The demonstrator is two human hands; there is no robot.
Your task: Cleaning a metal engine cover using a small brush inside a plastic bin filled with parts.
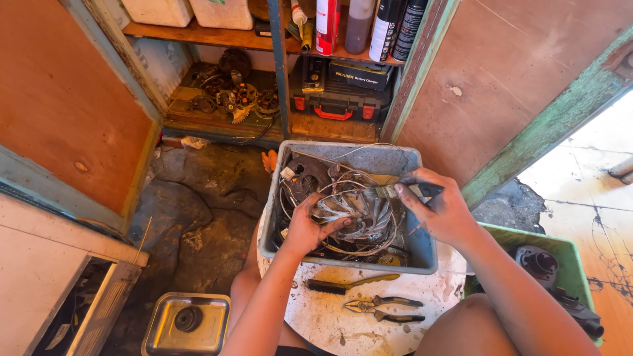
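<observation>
My left hand (306, 227) is curled tight around the near left edge of the finned metal part (353, 221), a round, silvery piece with curved vanes that sits tilted inside the grey plastic tub (422, 254), among loops of wire (290, 198) and a dark round part (310, 173) behind it. My right hand (440, 212) is closed on the dark handle of a small paintbrush (395, 192), and that grip is firm, thumb and fingers pinched along the handle. What matters here is how the brush lies against the part: its long axis runs nearly level from right to left, the bristle end pointing toward my left hand and resting over the upper rim of the fins, so the part lies just left of and below my right grip. The left hand is the nearer one to the part, in contact with it; the right reaches it only through the bristles. The tub stands on a stained round white tabletop (330, 323), where a wire brush (343, 285) and a pair of pliers (382, 308) lie just in front of it, well apart from both hands. A green crate (567, 260) sits to my right.
</observation>
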